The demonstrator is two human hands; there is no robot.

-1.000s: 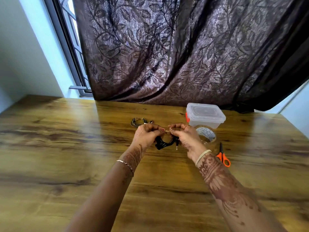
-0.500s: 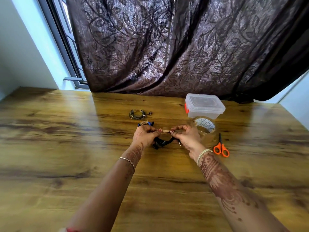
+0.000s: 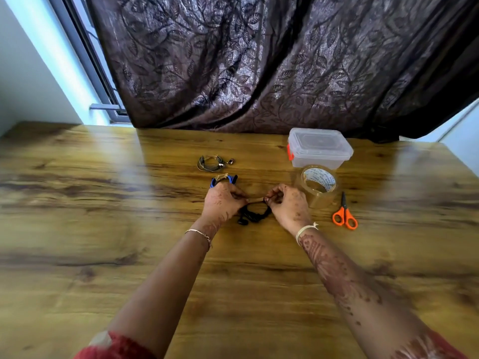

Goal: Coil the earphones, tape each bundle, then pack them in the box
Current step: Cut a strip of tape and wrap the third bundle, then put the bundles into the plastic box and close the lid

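Note:
A coiled black earphone bundle (image 3: 252, 215) lies on the wooden table between my hands. My left hand (image 3: 223, 199) and my right hand (image 3: 286, 203) each pinch an end of a short strip of tape (image 3: 256, 200) stretched just above the bundle. A blue coiled earphone bundle (image 3: 222, 180) with tape on it lies just behind my left hand. Farther back lies a grey coiled earphone bundle (image 3: 211, 161). A clear plastic box (image 3: 320, 149) with its lid on stands at the back right.
A roll of clear tape (image 3: 319, 183) stands right of my right hand. Orange-handled scissors (image 3: 344, 215) lie beyond it. A dark patterned curtain (image 3: 272, 60) hangs behind the table (image 3: 103, 229); a window frame (image 3: 85, 55) is at the back left.
The view has tilted, so everything sits a little higher in the frame. My hands have moved slightly apart, the tape strip now stretched between them; the blue bundle has come into sight behind my left hand.

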